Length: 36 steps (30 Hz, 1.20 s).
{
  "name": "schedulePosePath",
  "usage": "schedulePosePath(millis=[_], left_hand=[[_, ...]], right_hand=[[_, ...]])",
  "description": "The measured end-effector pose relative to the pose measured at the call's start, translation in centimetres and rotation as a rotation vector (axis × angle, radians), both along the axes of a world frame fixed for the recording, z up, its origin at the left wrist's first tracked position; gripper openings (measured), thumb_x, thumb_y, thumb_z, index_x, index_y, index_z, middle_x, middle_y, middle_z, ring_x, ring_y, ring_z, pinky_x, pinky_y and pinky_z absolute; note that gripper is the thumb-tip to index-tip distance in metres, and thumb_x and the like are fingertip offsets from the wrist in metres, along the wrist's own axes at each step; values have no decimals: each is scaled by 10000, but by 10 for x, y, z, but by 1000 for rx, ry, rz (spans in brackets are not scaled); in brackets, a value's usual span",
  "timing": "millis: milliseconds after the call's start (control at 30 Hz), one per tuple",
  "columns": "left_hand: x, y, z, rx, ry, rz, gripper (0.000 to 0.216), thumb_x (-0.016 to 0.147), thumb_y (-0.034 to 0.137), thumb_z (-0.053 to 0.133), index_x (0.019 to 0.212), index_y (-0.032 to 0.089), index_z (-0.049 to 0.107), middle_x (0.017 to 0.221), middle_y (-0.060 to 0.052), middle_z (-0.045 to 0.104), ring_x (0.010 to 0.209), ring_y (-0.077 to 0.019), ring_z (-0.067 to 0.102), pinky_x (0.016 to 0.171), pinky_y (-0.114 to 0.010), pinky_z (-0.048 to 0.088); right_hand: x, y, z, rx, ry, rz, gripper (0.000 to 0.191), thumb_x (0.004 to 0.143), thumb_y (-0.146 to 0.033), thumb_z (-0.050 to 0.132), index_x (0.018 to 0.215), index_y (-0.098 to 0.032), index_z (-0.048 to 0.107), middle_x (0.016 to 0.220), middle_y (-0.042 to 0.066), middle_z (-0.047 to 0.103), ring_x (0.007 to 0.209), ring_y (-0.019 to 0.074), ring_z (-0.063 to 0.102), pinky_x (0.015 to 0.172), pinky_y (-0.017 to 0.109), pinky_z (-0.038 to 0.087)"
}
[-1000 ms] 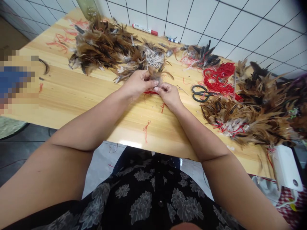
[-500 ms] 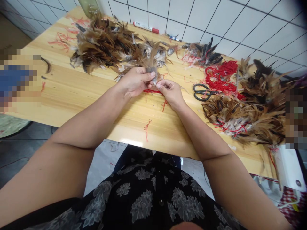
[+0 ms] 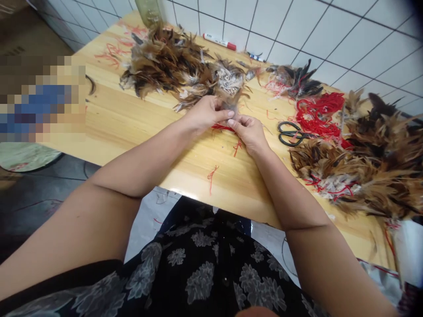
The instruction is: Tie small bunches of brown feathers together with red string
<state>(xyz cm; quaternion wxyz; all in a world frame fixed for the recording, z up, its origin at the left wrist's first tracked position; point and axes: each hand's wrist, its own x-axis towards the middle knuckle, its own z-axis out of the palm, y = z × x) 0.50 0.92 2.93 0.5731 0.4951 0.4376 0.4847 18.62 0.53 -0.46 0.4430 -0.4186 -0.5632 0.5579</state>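
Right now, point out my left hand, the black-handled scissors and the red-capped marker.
Left hand (image 3: 207,113), head view: middle of the hand, behind the thumb.
Scissors (image 3: 291,133), head view: black handles, between the loops' openings.
Marker (image 3: 217,40), head view: white barrel.

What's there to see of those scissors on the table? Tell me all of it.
The scissors have two slim black loop handles, metal by their look. They lie on the wooden table, to the right of the right hand, with no hand on them. The loops point toward that hand; the other end runs in among the red string and brown feathers, hiding most of the blades, so whether they are open or closed I can't tell.
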Motion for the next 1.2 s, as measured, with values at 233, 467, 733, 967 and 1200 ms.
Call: schedulePosePath(millis=[233, 467, 733, 967, 1200], left_hand=[[-5, 5, 10, 102, 176, -6, 303, 828, -50, 960, 873, 172, 758, 859, -11, 752, 932, -255, 789, 925, -348, 598], [-88, 35, 26, 346, 760, 446, 307, 950, -11, 887, 801, 238, 783, 839, 18, 664, 916, -202, 572, 1087, -358, 487], [-106, 49, 2, 107, 1007, 346, 448, 807, -114, 869, 644, 231, 635, 690, 27, 371, 1006, -245, 569, 1213, -318, 419], [-106, 41, 11, 254, 803, 445, 345, 979, 210, 980, 804, 239, 683, 821, -15, 518, 1079, -263, 549, 1199, -386, 418], [-54, 18, 24, 124, 191, 171, 430, 1080, 164, 984, 841, 196, 627, 743, 25, 655, 728, -138, 587, 774, -336, 461]], right_hand=[[2, 2, -5, 31, 19, -66, 515, 724, -604, 1080, 766, -231, 728, 797, -17, 723, 812, 157, 614, 828, 330, 550], [5, 5, -8, 84, -76, -139, 698, 768, -849, 1005, 776, -236, 670, 715, -55, 512, 729, 123, 408, 707, 303, 328], [4, 8, -14, 129, -125, -175, 698, 842, -887, 942, 803, -246, 669, 723, -48, 500, 743, 140, 424, 705, 311, 357], [-2, 7, -19, 155, -142, -215, 735, 837, -951, 880, 787, -264, 622, 714, -46, 470, 722, 141, 380, 679, 332, 317], [-3, 8, -23, 131, -98, -202, 693, 850, -909, 893, 812, -244, 702, 745, -37, 523, 757, 145, 430, 723, 328, 355]])
